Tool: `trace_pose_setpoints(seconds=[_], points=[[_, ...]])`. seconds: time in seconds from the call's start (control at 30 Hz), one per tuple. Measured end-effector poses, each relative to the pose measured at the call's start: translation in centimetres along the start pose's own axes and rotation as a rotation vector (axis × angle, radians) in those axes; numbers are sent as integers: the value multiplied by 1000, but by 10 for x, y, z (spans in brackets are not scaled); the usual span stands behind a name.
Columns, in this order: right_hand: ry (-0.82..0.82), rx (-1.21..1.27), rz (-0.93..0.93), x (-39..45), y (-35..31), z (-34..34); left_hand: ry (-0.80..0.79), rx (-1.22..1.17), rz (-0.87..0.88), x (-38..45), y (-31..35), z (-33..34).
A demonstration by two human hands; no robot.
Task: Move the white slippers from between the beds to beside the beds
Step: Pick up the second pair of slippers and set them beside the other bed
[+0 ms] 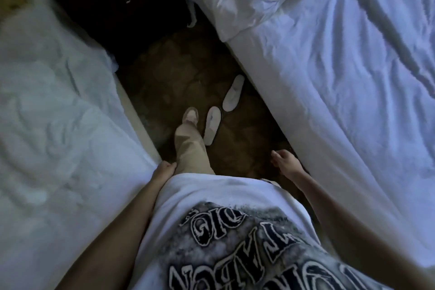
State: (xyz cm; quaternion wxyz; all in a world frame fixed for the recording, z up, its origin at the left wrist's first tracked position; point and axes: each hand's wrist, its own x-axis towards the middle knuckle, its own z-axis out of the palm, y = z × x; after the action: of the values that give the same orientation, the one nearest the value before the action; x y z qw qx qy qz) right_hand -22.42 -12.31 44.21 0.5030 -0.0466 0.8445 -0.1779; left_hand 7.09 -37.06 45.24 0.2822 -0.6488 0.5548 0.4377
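I see two white slippers on the dark patterned floor at the centre of the frame. The nearer slipper (212, 125) lies flat, pointing up-frame. The farther slipper (233, 93) sits just up and right of it, angled toward the upper right, almost touching it.

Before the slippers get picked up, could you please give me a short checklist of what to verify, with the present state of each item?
1. Both slippers in sight: ok. The near slipper and the far slipper lie on the carpet between the beds.
2. Right hand free: ok, open and holding nothing.
3. Left hand free: ok, resting against the trouser leg, holding nothing.
4. Hands within reach of the slippers: not ok, both are well above the floor.
5. Foot clear of the slippers: ok, though the shoe is close beside the near slipper.
6. Drop-off spot beside the beds clear: cannot tell, out of view.
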Motion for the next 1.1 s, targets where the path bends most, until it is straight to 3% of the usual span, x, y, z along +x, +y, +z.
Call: trace_pose_setpoints(seconds=[0.2,0.37,0.53,0.7,0.9,1.1], points=[[159,450,324,-21,-62,82,-66,296,126,94,119,-190],[306,713,423,-58,-134,138,-60,501,363,120,243,-258],[355,872,492,-70,-173,194,-187,754,596,119,319,-239],[381,938,531,-32,-189,247,-315,1061,712,134,338,-196],[466,1070,570,34,-205,293,-380,1293,740,179,335,-155],[481,1112,633,133,-206,339,-460,1546,616,270,334,-102]])
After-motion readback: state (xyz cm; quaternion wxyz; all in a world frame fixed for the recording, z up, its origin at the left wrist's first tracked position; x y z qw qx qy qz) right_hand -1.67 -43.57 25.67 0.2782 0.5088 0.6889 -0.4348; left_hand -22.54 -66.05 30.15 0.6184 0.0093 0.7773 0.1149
